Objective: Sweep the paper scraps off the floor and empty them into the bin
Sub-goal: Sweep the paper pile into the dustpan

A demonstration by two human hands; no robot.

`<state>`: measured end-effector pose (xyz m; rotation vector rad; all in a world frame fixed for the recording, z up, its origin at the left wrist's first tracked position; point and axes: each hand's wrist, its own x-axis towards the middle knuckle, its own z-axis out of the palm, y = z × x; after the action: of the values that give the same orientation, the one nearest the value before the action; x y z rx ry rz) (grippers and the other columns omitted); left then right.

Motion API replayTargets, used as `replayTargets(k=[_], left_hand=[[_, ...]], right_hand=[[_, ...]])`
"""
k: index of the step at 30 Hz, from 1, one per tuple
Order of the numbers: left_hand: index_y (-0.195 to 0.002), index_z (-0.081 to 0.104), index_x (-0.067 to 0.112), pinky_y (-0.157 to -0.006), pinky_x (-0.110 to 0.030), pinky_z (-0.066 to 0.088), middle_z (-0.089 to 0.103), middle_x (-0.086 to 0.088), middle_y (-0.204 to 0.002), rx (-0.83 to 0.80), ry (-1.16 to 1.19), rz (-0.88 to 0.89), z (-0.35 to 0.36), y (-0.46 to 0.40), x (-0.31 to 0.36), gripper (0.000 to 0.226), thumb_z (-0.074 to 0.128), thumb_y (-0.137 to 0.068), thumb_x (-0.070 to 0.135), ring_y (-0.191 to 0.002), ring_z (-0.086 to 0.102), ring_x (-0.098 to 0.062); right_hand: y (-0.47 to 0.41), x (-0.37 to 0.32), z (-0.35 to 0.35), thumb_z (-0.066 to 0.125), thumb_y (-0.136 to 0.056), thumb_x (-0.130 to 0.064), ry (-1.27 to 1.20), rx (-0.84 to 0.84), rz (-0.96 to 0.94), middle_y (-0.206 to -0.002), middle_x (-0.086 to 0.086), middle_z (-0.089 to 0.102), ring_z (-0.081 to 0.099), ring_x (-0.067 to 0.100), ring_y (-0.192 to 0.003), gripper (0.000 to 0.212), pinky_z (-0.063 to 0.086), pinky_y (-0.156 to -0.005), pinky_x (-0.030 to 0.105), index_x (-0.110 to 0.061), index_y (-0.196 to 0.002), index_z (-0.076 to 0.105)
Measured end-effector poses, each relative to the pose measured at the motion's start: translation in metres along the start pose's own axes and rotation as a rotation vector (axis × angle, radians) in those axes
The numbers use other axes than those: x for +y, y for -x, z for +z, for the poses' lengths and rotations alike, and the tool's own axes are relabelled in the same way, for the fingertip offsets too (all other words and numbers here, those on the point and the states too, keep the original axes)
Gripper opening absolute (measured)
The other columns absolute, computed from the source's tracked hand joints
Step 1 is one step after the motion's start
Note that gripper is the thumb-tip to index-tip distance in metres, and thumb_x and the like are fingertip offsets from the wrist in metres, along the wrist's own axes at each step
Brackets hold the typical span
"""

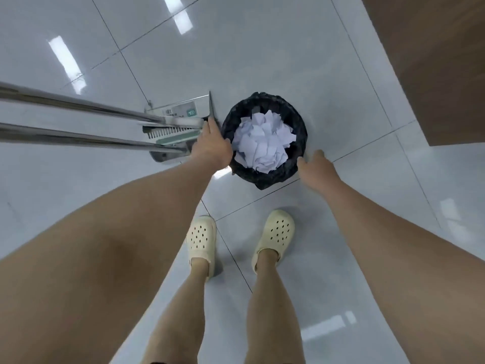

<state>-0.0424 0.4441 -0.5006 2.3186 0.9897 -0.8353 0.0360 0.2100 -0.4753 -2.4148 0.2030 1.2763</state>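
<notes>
Both grips flank bin (265, 169) on glossy, seemingly grey-tiled floor (262, 48).

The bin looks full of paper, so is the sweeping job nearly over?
Mostly, it seems. The paper scraps lie in the bin, and no scraps show on the visible floor. The left hand and right hand reach to the bin's sides. The dustpan and broom remain beside it.
</notes>
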Motion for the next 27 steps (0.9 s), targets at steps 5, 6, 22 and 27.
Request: replayTargets(k=[5, 6, 22, 27], left_hand=[[-0.132, 0.045, 0.004, -0.077, -0.045, 0.045, 0.058, -0.023, -0.130, 0.051, -0.122, -0.046, 0.032, -0.056, -0.013, 0.036, 0.043, -0.106, 0.028, -0.112, 0.059, -0.042], [-0.120, 0.052, 0.006, -0.073, -0.043, 0.044, 0.062, -0.020, -0.120, 0.076, -0.145, -0.037, 0.036, -0.062, -0.014, 0.024, 0.045, -0.105, 0.024, -0.103, 0.061, -0.040], [-0.110, 0.061, 0.007, -0.074, -0.035, 0.043, 0.068, -0.015, -0.112, 0.097, -0.133, -0.077, -0.109, 0.025, 0.050, 0.016, 0.053, -0.100, 0.016, -0.100, 0.065, -0.035], [-0.102, 0.059, 0.009, -0.072, -0.035, 0.044, 0.067, -0.015, -0.106, 0.185, -0.047, 0.017, -0.257, 0.116, 0.112, 0.009, 0.053, -0.099, 0.015, -0.089, 0.060, -0.034]], right_hand=[[-0.071, 0.009, 0.037, 0.047, -0.092, -0.023, -0.294, -0.034, 0.203, -0.096, 0.015, 0.062, 0.069, 0.034, -0.083, 0.027, 0.059, -0.078, 0.042, -0.004, -0.109, 0.054], [-0.079, 0.010, 0.041, 0.047, -0.092, -0.018, -0.304, -0.025, 0.181, -0.094, 0.014, 0.065, 0.071, 0.035, -0.079, 0.022, 0.060, -0.075, 0.044, -0.005, -0.107, 0.057], [0.032, -0.056, -0.088, 0.063, -0.090, -0.008, -0.482, -0.204, 0.179, -0.086, 0.015, 0.063, 0.059, 0.021, -0.053, 0.005, 0.051, -0.055, 0.029, -0.007, -0.093, 0.060], [0.161, -0.117, -0.199, 0.054, -0.096, -0.008, -0.571, -0.338, 0.138, -0.091, 0.014, 0.068, 0.069, 0.026, -0.068, 0.010, 0.044, -0.047, 0.023, -0.006, -0.105, 0.060]])
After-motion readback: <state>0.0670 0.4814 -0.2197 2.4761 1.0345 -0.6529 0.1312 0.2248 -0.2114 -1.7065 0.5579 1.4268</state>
